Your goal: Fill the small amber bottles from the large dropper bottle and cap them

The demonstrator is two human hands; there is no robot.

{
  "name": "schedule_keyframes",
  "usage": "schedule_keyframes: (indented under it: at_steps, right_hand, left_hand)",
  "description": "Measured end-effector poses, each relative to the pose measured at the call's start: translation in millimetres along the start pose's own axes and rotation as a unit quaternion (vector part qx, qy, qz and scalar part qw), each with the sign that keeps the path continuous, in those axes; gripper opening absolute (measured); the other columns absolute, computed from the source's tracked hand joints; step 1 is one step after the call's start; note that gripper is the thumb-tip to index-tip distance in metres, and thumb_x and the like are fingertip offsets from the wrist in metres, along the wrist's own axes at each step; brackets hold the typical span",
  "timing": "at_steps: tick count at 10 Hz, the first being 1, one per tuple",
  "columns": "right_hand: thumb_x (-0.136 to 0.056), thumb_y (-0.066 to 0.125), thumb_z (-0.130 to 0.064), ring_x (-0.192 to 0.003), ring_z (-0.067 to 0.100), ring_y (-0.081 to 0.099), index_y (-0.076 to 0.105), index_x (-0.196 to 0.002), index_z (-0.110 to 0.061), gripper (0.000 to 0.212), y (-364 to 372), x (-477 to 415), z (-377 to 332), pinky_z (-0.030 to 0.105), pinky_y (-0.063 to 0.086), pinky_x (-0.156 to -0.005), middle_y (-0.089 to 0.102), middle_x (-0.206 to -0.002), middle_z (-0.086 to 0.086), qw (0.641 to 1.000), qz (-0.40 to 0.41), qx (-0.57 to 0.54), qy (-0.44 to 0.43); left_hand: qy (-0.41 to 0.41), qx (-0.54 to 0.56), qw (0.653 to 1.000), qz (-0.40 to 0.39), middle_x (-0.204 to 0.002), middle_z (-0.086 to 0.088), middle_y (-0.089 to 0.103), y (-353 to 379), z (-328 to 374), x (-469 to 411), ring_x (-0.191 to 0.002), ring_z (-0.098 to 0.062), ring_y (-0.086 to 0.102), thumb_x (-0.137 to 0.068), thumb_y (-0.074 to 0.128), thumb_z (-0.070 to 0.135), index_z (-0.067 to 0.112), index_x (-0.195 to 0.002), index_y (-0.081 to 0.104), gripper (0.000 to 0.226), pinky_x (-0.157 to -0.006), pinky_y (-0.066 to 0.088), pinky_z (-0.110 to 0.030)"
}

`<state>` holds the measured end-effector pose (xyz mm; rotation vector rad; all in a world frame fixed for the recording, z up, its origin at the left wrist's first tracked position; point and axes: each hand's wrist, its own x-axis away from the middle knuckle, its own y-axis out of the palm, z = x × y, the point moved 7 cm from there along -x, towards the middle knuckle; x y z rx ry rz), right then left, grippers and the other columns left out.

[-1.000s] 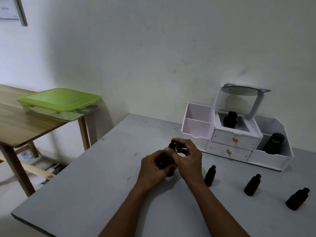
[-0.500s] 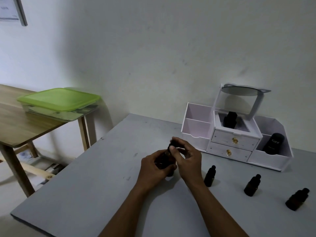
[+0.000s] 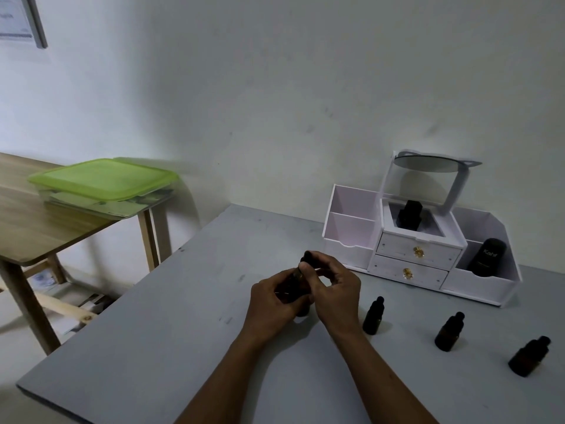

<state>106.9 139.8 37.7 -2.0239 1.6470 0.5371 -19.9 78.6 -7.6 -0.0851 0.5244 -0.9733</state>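
since a second ago the fingertips of the right hand [image 3: 336, 289] have slid a little leftward on the dropper cap [image 3: 306, 257], and a thin gold band now glints at the neck beneath it; nothing else has shifted. the hands are together over the grey table [image 3: 153, 332] — the left hand [image 3: 272, 304] wraps the body of the large dropper bottle [image 3: 292, 289], which stands between the palms, while the right pinches the cap from above. whether the cap is free of the neck cannot be told. a white wall [image 3: 275, 102] rises beyond the hands, with a framed sheet [image 3: 18, 19] high to their left. well to the left of the left hand stands a wooden table [image 3: 46, 221] bearing a clear box with a green lid [image 3: 104, 179]; its contents are blurred. beyond the right hand sits a white organiser [image 3: 351, 240] with a tilted mirror [image 3: 428, 163] on top: its middle well holds a dark bottle [image 3: 409, 214], its right bay a black tube marked kahf [image 3: 486, 255]. three small amber bottles, capped, stand right of the right forearm — the nearest bottle [image 3: 373, 316] just beside the wrist, the middle bottle [image 3: 450, 332] and the far bottle [image 3: 529, 356] farther out. the hands hide most of the large bottle.
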Motion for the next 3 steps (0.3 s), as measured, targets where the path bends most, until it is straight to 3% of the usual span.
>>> schedule_keyframes:
  at_steps: [2,3]
  right_hand:
    - [-0.084,0.078,-0.018,-0.101,-0.001,0.067,0.07,-0.114,-0.032,0.034,1,4,1,0.019,0.056,-0.085,0.071,-0.11,-0.019,0.999,-0.032,-0.01,0.024]
    - [-0.084,0.078,-0.021,-0.11,0.002,0.063,0.064,-0.127,-0.025,0.045,-8,16,1,0.021,0.054,-0.086,0.067,-0.119,-0.018,0.999,-0.026,0.0,0.025]
  left_hand:
    - [0.009,-0.002,1.0,0.007,-0.107,0.013,0.07,-2,4,1,-0.097,-0.004,0.067,-0.074,0.079,0.04,0.029,-0.119,0.064,0.048,-0.086,0.054,-0.016]
    - [-0.001,-0.002,1.0,0.019,-0.112,0.017,0.066,-7,0,6,-0.102,0.0,0.062,-0.07,0.081,0.042,0.032,-0.131,0.055,0.067,-0.086,0.051,-0.014]
